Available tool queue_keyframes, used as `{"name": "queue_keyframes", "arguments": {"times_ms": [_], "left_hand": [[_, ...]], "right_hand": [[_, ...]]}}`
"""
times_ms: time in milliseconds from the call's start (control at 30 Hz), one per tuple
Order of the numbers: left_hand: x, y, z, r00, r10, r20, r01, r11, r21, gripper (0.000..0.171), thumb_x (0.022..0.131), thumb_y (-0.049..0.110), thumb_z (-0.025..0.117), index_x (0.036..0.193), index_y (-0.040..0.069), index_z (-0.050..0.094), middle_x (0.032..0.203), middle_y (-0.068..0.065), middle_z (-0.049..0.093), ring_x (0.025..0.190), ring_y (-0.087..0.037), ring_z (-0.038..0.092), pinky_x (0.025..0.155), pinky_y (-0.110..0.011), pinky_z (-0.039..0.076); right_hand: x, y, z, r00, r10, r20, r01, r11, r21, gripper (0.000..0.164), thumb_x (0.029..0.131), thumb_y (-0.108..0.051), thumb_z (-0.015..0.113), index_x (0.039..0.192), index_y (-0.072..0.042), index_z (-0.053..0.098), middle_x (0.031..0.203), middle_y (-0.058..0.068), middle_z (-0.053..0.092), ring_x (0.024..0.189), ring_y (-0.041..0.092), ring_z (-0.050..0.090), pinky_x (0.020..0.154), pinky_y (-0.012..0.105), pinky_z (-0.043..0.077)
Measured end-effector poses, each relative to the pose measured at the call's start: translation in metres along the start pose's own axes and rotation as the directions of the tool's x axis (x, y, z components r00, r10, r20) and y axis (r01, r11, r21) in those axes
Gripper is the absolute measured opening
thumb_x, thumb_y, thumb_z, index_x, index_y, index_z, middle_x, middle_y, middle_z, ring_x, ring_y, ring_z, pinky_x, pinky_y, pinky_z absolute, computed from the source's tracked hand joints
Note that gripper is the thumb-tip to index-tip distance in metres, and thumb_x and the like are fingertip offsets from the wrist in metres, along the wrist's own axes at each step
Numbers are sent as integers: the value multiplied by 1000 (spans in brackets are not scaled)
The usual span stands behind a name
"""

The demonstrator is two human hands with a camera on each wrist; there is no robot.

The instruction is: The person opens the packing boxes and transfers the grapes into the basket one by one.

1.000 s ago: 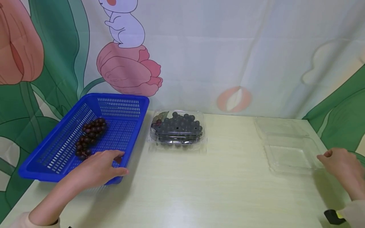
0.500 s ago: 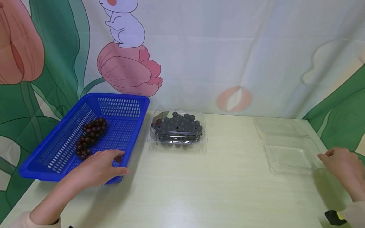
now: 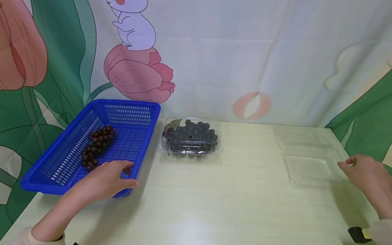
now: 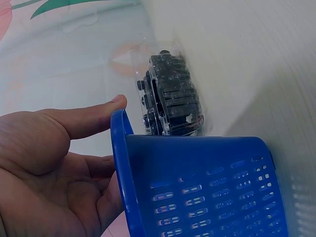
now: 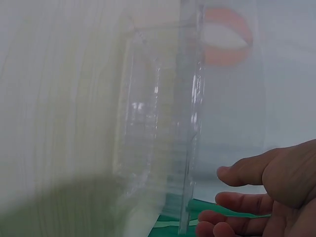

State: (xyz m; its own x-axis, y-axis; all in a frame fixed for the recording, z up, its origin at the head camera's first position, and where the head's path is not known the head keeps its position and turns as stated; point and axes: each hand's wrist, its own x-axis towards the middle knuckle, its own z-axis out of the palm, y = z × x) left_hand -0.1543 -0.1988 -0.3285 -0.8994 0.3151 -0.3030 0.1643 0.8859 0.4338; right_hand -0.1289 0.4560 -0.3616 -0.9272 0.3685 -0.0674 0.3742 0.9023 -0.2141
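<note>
At the near right corner of a blue plastic basket (image 3: 139, 149), my left hand (image 3: 105, 180) grips the rim between thumb and fingers. In the left wrist view the thumb (image 4: 94, 118) presses the rim from one side, and the fingers go out of sight behind it. A bunch of dark red grapes (image 3: 96, 146) lies inside the basket. On the right, my right hand (image 3: 365, 172) hovers beside a clear plastic clamshell box (image 3: 312, 166) with its lid folded back. In the right wrist view its loosely bent fingers (image 5: 244, 202) hold nothing and seem apart from the box.
A closed clear clamshell box (image 3: 191, 137) full of dark grapes stands at the back middle of the pale table (image 3: 245, 197). Behind it hangs a printed cloth (image 3: 208, 68) along the table's back edge.
My right hand has shifted slightly left and up, nearer the clear box. The left hand stays on the basket rim, and the basket and boxes have not moved.
</note>
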Motion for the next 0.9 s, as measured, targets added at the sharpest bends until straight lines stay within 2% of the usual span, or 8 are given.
{"name": "queue_keyframes", "arguments": {"times_ms": [133,367,567,767,900], "left_hand": [[0,0,0,1000,-2,1,2,1000,-3,75,94,39,76,144,-11,50,124,-14,68,113,-34,63,86,-51,54],[0,-1,1,1000,3,-10,-3,1000,-2,74,94,38,77,143,-11,51,123,-14,68,112,-33,63,87,-52,54],[-1,-1,1,1000,1,-11,-2,1000,-6,74,94,39,76,143,-11,51,123,-14,68,112,-32,64,87,-52,54],[-1,-1,1,1000,-8,-4,8,1000,-19,75,95,39,76,144,-10,50,125,-15,68,113,-32,63,88,-53,54],[-1,-1,1,1000,-15,4,15,1000,-23,75,95,39,76,145,-10,49,126,-15,67,115,-33,63,89,-53,53]], "right_hand": [[-5,-8,-1,1000,-22,9,22,1000,-4,49,104,-32,57,123,13,55,117,36,59,87,47,60,61,51,47],[-12,-24,-1,997,-75,-6,75,997,4,52,104,-33,57,126,14,54,120,36,60,93,52,60,56,49,49],[-17,-41,-2,987,-160,-11,160,987,10,53,105,-34,56,129,13,54,121,36,60,95,52,60,62,52,48],[-21,-58,-2,980,-200,11,200,980,9,56,106,-34,55,134,14,51,129,39,56,104,59,54,72,61,47],[-23,-69,0,968,-249,-27,249,968,22,54,106,-34,57,133,12,55,127,38,58,105,57,57,71,61,48]]}}
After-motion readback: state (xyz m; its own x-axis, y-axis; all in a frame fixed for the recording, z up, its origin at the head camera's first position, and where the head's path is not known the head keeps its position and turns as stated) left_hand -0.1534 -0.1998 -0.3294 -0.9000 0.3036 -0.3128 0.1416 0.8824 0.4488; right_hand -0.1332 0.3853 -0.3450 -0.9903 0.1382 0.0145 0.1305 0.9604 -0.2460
